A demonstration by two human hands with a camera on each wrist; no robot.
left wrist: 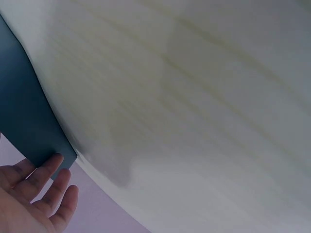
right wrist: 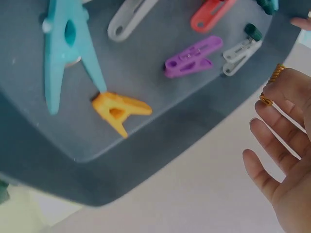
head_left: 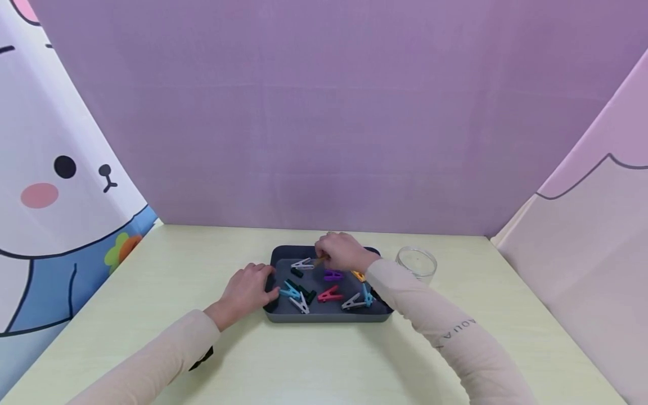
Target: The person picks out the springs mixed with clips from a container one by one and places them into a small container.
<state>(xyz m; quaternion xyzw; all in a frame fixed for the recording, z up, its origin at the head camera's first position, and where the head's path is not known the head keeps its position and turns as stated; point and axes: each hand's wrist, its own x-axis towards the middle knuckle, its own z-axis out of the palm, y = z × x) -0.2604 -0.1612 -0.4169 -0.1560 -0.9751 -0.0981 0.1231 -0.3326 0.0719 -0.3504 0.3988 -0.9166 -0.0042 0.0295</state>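
A dark grey tray (head_left: 334, 318) holds several clothespins. My left hand (head_left: 249, 292) grips its left side, thumb at the rim; in the left wrist view fingertips (left wrist: 57, 159) touch the outer wall, and the thumb is hidden. Over the tray's far part, my right hand (head_left: 341, 251) pinches a gold coiled piece, like a spring (right wrist: 278, 73), between thumb and index finger, the other fingers spread. Close by it lie a white clothespin (head_left: 302, 264) and a purple clothespin (right wrist: 194, 56). A yellow clothespin (right wrist: 119, 110) is near the tray's right side.
A clear round container (head_left: 417, 263) stands right of the tray, near the right forearm. Also in the tray are a red clothespin (head_left: 330, 294), blue clothespins (head_left: 291, 290) and dark green pieces (head_left: 309, 295). A purple backdrop (head_left: 324, 140) rises behind the table (head_left: 334, 365).
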